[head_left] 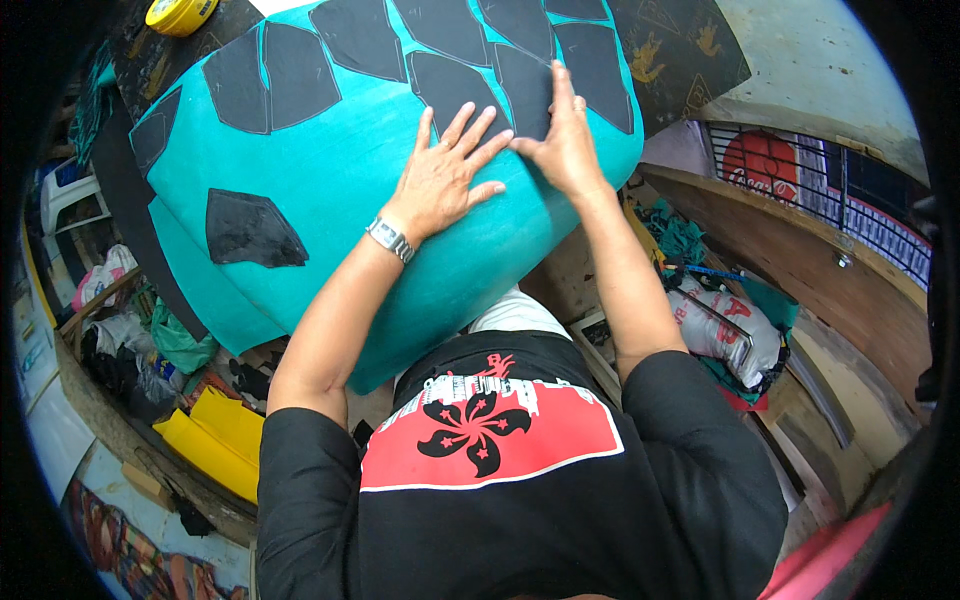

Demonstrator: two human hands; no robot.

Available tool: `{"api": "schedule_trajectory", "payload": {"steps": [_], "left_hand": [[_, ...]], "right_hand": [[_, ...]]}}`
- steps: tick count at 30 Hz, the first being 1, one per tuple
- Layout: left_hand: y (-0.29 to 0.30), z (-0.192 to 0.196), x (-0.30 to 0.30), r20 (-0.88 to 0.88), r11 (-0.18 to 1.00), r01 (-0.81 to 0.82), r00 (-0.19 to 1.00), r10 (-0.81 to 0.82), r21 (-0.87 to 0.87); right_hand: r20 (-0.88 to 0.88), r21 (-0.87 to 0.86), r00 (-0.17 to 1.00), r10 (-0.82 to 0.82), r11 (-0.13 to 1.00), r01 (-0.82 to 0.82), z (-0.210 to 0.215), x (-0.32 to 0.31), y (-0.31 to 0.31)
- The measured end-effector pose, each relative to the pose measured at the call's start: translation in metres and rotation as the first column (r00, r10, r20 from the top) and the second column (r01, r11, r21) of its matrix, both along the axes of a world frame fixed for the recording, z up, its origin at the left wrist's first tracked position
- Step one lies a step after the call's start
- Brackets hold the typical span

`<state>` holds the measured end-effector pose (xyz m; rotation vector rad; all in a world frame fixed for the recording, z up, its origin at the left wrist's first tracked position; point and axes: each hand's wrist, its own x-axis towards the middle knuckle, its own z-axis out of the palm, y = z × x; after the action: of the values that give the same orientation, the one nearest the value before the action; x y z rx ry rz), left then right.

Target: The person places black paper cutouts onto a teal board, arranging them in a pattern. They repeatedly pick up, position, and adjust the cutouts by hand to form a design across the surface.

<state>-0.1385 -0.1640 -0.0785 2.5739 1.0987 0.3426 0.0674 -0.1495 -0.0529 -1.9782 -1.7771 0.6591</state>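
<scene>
A large teal sheet point(330, 230), its material not clear, drapes over the table's near edge. Several flat black cut pieces point(360, 38) lie side by side across its far part. My left hand point(445, 170) rests flat with fingers spread, its fingertips on one black piece and its palm on the teal. Close beside it, my right hand point(565, 140) presses on the neighbouring black piece, index finger stretched forward and thumb out to the left. Nothing shows in either hand. One separate black piece point(250, 230) lies nearer, left of my left wrist.
A round yellow tin point(180, 14) stands at the far left on a dark printed sheet point(690, 50). Below on the left are plastic bags and a yellow folded sheet point(215, 435). At right, a stuffed white bag point(725, 325) sits beside a wooden panel point(790, 225).
</scene>
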Motion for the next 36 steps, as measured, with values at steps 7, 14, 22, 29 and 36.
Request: {"api": "schedule_trajectory", "payload": {"steps": [7, 14, 22, 29, 36], "left_hand": [[-0.014, -0.004, -0.004, 0.126, 0.991, -0.131, 0.983, 0.134, -0.033], [-0.002, -0.004, -0.032, 0.631, 0.891, -0.225, 0.639, 0.44, -0.394], [0.016, -0.02, -0.038, 0.682, 0.695, -0.072, 0.144, 0.717, -0.715], [0.008, -0.023, -0.033, 0.692, 0.751, -0.206, 0.294, 0.659, -0.628], [0.008, -0.027, -0.031, 0.733, 0.766, -0.204, 0.222, 0.643, -0.61]], "right_hand": [[-0.442, -0.073, 0.889, -0.118, 0.993, 0.095, 0.003, 0.013, 0.018], [0.039, 0.286, 0.892, 0.451, 0.85, -0.443, 0.017, -0.034, -0.019], [0.105, 0.304, 0.815, 0.569, 0.763, -0.571, -0.005, -0.063, -0.015], [0.344, 0.178, 0.698, 0.628, 0.686, -0.706, -0.001, -0.065, -0.012], [0.333, 0.22, 0.527, 0.782, 0.478, -0.85, -0.003, -0.06, 0.005]]}}
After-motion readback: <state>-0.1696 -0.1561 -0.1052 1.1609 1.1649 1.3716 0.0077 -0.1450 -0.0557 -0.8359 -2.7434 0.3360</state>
